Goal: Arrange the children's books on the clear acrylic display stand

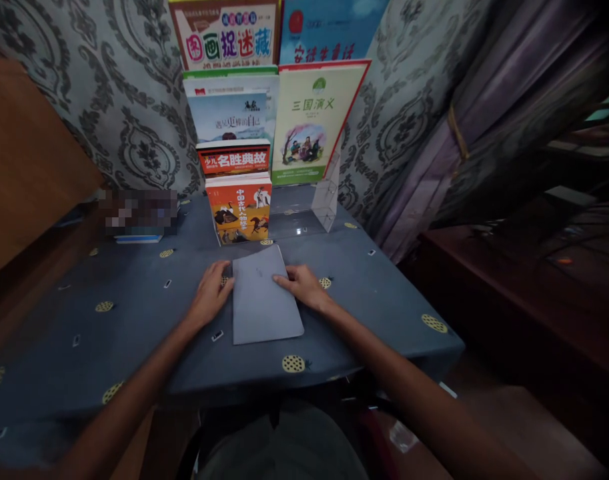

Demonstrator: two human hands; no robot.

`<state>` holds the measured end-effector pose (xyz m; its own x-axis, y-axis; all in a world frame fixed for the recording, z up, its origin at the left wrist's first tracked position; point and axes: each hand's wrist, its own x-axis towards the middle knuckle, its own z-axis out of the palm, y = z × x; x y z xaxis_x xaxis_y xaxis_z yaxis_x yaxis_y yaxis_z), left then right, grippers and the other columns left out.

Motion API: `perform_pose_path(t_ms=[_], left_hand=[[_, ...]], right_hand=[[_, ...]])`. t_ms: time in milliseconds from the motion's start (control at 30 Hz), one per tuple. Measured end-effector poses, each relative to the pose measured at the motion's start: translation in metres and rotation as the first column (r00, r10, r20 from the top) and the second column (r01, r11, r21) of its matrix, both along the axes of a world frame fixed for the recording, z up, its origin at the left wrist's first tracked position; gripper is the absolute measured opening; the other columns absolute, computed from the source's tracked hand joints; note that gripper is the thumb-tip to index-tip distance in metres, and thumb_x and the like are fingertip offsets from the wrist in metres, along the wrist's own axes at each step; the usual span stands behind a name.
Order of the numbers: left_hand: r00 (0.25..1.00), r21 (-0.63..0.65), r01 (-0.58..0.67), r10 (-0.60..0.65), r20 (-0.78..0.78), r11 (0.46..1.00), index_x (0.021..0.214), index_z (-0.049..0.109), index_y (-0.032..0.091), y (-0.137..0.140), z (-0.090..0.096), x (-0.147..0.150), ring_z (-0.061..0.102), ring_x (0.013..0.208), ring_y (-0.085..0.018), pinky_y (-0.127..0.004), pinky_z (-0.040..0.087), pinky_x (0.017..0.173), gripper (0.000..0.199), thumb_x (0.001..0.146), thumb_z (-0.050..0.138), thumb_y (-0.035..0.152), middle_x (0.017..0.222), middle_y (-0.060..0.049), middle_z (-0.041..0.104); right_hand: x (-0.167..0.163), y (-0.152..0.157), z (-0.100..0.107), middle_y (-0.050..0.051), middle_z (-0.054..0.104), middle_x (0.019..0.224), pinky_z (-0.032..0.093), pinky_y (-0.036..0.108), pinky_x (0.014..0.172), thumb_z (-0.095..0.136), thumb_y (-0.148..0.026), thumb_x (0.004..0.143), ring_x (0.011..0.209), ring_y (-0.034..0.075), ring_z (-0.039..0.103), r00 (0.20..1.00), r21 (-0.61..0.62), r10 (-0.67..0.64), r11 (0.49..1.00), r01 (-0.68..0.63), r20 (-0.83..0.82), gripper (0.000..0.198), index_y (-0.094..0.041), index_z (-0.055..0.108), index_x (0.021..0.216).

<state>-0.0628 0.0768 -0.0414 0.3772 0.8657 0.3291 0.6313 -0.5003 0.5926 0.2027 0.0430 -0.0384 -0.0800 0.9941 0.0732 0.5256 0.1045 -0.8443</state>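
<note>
Flat on the bench (pixel 149 300), a grey notebook (pixel 264 303), between left hand (pixel 214 293) just beside it, grip loosely curled and empty, and right hand (pixel 305 285), thumb over the right edge, grip partly closed, actual hold impossible to tell. Just beyond, crowding the far side, an orange book (pixel 241 212), tiered books (pixel 311 117) and a clear stand (pixel 330 193); farther left, a pixelated pile (pixel 139 215).

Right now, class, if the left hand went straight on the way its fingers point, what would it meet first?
Most likely the left edge of the grey book, just beside the left hand; whether the fingertips already touch it is hard to tell.
</note>
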Motion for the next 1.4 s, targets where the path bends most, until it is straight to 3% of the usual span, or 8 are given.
perform_pose_path(t_ms=[100,167,333,400,500,800,1200,1400], left_hand=[[0.972,0.025,0.092,-0.084,-0.219,0.995,0.134,0.053,0.014,0.001,-0.006,0.001,0.038,0.146,-0.029,-0.05,0.033,0.118,0.046,0.095,0.046,0.038,0.147,-0.017,0.053],[0.953,0.031,0.108,-0.094,-0.289,0.994,0.137,0.052,0.014,0.001,-0.011,0.0,0.036,0.148,-0.028,-0.05,0.032,0.119,0.048,0.097,0.044,0.038,0.152,-0.016,0.049],[0.941,0.087,0.148,-0.114,-0.318,0.985,0.142,0.049,0.016,0.003,-0.017,-0.004,0.039,0.146,-0.027,-0.051,0.034,0.119,0.048,0.097,0.043,0.032,0.151,-0.016,0.052],[0.937,0.093,0.161,-0.123,-0.327,0.982,0.144,0.048,0.015,0.003,-0.018,-0.005,0.04,0.146,-0.027,-0.051,0.035,0.119,0.05,0.096,0.042,0.028,0.15,-0.017,0.052],[0.939,0.094,0.136,-0.098,-0.33,0.986,0.146,0.046,0.016,0.002,-0.019,-0.004,0.038,0.147,-0.026,-0.05,0.034,0.119,0.05,0.098,0.04,0.031,0.153,-0.015,0.049],[0.906,0.049,0.125,-0.094,-0.413,0.991,0.146,0.047,0.011,-0.001,-0.009,0.0,0.034,0.149,-0.027,-0.05,0.031,0.12,0.055,0.102,0.035,0.041,0.157,-0.017,0.043],[0.764,-0.151,0.279,-0.314,-0.564,0.948,0.16,0.017,0.016,-0.033,0.006,-0.026,0.014,0.155,-0.032,-0.055,0.016,0.123,0.098,0.087,0.047,0.075,0.167,-0.017,0.018],[0.76,-0.182,0.273,-0.327,-0.562,0.945,0.161,0.014,0.016,-0.034,0.008,-0.027,0.012,0.155,-0.033,-0.055,0.015,0.123,0.103,0.085,0.05,0.076,0.167,-0.018,0.017]], right_hand=[[0.0,-0.007,0.012,0.009,0.072,0.078,0.049,0.036,0.068,0.064,-0.049,0.089,0.079,0.029,0.068,0.891,0.064,-0.179,0.984,0.167,0.417,0.03,-0.02,0.067,0.082],[-0.013,-0.01,0.019,0.016,0.073,0.098,0.052,0.042,0.081,0.056,-0.043,0.096,0.098,0.033,0.068,0.821,0.155,-0.219,0.975,0.161,0.528,0.027,-0.018,0.067,0.099],[-0.071,0.0,0.019,0.015,0.058,0.143,0.04,0.041,0.113,0.037,-0.038,0.105,0.135,0.025,0.051,0.83,0.232,0.19,0.906,-0.354,0.525,0.043,-0.015,0.053,0.138],[-0.086,0.009,0.012,0.02,0.046,0.154,0.031,0.043,0.12,0.037,-0.043,0.105,0.145,0.026,0.04,0.81,0.201,0.257,0.888,-0.414,0.527,0.057,-0.006,0.042,0.148],[-0.083,0.022,0.0,0.024,0.039,0.157,0.025,0.048,0.123,0.035,-0.05,0.104,0.15,0.028,0.032,0.814,0.169,0.231,0.914,-0.37,0.533,0.068,-0.001,0.036,0.151],[-0.008,0.026,-0.011,0.015,0.036,0.161,0.022,0.05,0.124,0.026,-0.042,0.106,0.151,0.024,0.03,0.864,0.135,0.157,0.959,-0.249,0.479,0.057,-0.012,0.038,0.153],[-0.017,0.02,-0.007,0.017,0.033,0.162,0.019,0.051,0.124,0.035,-0.043,0.104,0.152,0.026,0.028,0.812,0.143,0.12,0.96,-0.242,0.571,0.059,-0.009,0.04,0.152],[-0.019,0.0,-0.007,0.018,0.031,0.162,0.016,0.06,0.123,0.038,-0.049,0.103,0.153,0.031,0.025,0.756,0.161,0.069,0.961,-0.227,0.651,0.064,-0.011,0.036,0.154]])
